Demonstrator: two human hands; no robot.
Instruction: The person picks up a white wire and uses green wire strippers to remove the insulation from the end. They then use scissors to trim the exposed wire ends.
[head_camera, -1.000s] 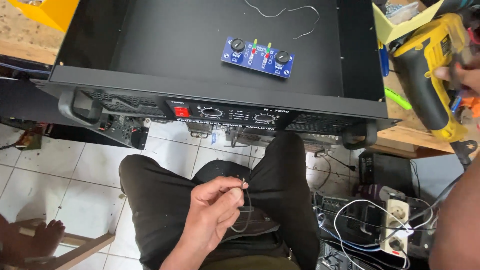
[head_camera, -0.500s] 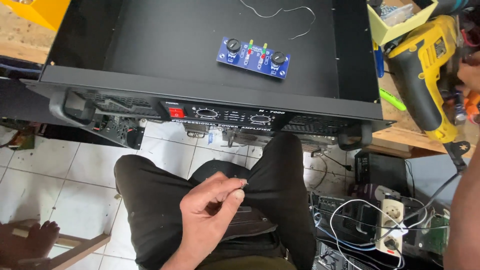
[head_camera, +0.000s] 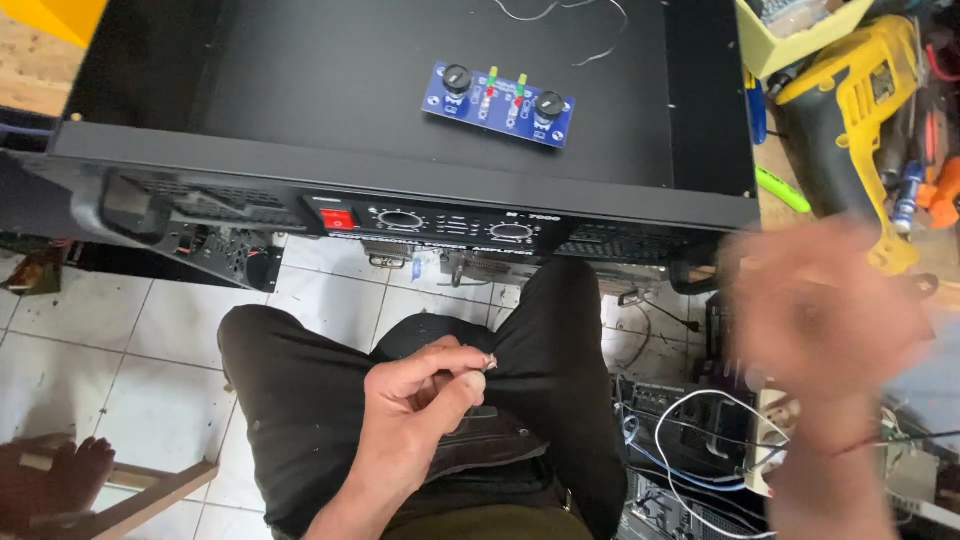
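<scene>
Pinching small metal part (head_camera: 490, 360) in left hand (head_camera: 425, 395) over lap; right hand (head_camera: 825, 305) blurred, grip unreadable, beside desk's right front corner, nearer yellow drill (head_camera: 850, 100).

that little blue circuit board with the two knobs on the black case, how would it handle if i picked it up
The blue circuit board looks thin and flat, so probably light and stiff. It lies loose on the smooth black case, so a push would likely slide it. Its upright knobs and small lights seem fragile.
</scene>
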